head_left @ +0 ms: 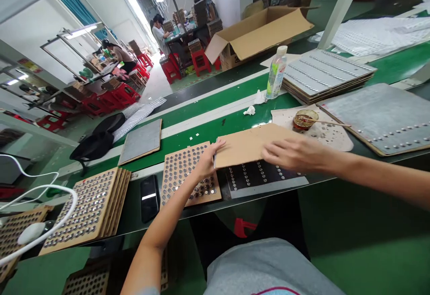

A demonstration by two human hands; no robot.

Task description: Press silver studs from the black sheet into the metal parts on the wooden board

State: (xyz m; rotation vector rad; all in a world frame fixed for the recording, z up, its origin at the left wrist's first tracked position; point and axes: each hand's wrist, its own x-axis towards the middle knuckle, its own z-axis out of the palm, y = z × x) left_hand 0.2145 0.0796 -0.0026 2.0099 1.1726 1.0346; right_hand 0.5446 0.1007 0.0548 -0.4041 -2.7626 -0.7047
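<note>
A brown cardboard-like board (240, 145) is held tilted over a dark plate (253, 179) that carries rows of small round metal pieces. The fingers of my left hand (207, 160) pinch the board's left edge. At the front right edge, my right hand (289, 154) is closed on the same board, its fingertips curled along the rim. Under my left forearm lies a perforated board (181, 169) filled with round metal pieces. The far part of the dark plate is hidden beneath the cardboard.
A black phone (149, 198) and a stack of filled boards (87, 201) lie left. To the right are a small pot (304, 119) with a stick across it, a bottle (276, 73), stacked grey plates (327, 73) and a large plate (383, 111). Co-workers sit farther back.
</note>
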